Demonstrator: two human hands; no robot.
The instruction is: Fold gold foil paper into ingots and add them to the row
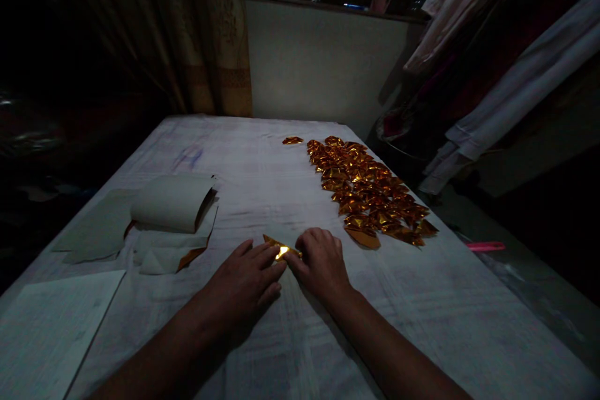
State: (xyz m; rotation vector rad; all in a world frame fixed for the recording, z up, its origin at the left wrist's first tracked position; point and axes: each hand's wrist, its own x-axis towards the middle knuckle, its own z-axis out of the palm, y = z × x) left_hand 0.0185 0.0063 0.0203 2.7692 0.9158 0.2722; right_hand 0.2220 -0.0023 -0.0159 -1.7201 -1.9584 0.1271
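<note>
A small folded piece of gold foil paper (282, 252) lies on the cloth-covered table between my hands, its shiny side up and catching the light. My left hand (253, 272) presses on its left part, fingers together and reaching over the foil. My right hand (322, 260) has its fingers curled, with the thumb and fingertips on the foil's right end. To the right spreads a pile of folded gold foil pieces (363, 184). One folded foil piece (293, 140) sits apart at the pile's far left.
Left of my hands lie pale-backed foil sheets (171, 200), one curled. A flat white sheet or board (56, 325) is at the near left. A curtain (206, 31) hangs behind the table (262, 169). Clothes (520, 75) hang at right, above a pink object (486, 246).
</note>
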